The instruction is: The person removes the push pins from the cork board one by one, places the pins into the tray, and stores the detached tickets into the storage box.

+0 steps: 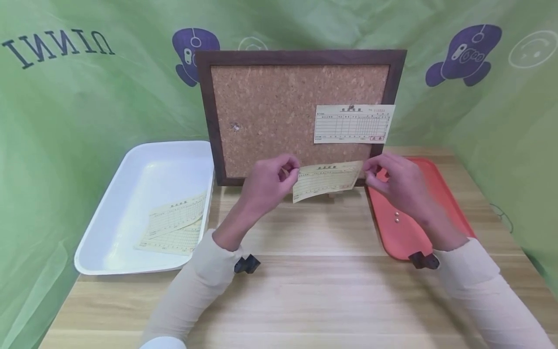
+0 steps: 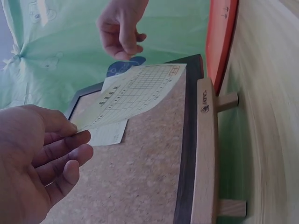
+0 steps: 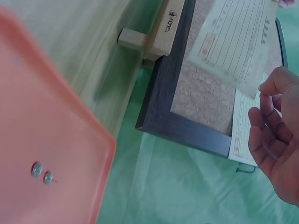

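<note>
My left hand [image 1: 271, 183] pinches the upper left corner of a printed receipt slip [image 1: 327, 180], held up before the lower part of a framed cork board [image 1: 270, 116]. Fingers curled, my right hand [image 1: 394, 179] is right at the slip's upper right corner; I cannot tell whether it grips the paper. In the left wrist view, the receipt slip [image 2: 135, 93] bows as it stretches toward the right hand [image 2: 122, 28]. Another receipt [image 1: 353, 127] is fixed to the board's right side at its top edge, overlapping the frame. A small shiny pin [image 1: 236, 127] sits on the left of the cork.
A white tray [image 1: 131, 194] on the left holds loose receipts [image 1: 174, 218]. On the right, a red tray [image 1: 440, 194] carries two small metal pins [image 1: 396, 217]. A wooden stand [image 2: 205, 154] supports the board's lower edge. Green cloth [image 1: 131, 97] surrounds the wooden table [image 1: 314, 300].
</note>
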Demonstrator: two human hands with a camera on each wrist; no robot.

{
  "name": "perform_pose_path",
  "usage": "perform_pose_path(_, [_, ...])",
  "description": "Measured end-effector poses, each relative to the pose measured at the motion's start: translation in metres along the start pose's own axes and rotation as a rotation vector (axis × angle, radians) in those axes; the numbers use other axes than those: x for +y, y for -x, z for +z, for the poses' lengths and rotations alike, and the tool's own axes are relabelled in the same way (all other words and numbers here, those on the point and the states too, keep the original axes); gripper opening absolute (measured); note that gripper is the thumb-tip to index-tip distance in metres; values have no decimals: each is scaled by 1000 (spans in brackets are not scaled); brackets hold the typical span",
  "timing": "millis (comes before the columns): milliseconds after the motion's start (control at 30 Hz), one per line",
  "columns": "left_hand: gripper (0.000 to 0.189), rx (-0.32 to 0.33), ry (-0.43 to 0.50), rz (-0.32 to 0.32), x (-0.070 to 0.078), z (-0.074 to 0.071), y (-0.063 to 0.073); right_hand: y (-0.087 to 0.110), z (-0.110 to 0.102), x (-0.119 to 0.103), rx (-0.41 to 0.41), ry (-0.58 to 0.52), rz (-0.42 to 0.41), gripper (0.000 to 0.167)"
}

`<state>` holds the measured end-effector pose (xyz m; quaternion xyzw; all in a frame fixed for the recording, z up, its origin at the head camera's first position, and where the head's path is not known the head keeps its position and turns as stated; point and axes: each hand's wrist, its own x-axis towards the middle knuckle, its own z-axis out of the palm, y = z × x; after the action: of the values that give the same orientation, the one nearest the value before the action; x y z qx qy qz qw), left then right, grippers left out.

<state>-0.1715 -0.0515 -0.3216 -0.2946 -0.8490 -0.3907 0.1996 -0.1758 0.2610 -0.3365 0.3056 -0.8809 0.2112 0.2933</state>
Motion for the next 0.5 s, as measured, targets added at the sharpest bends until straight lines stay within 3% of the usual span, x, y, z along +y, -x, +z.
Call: perform_pose_path(500, [7,109,-92,34,-9,-46,12,21,-14,11,-72,67,68,20])
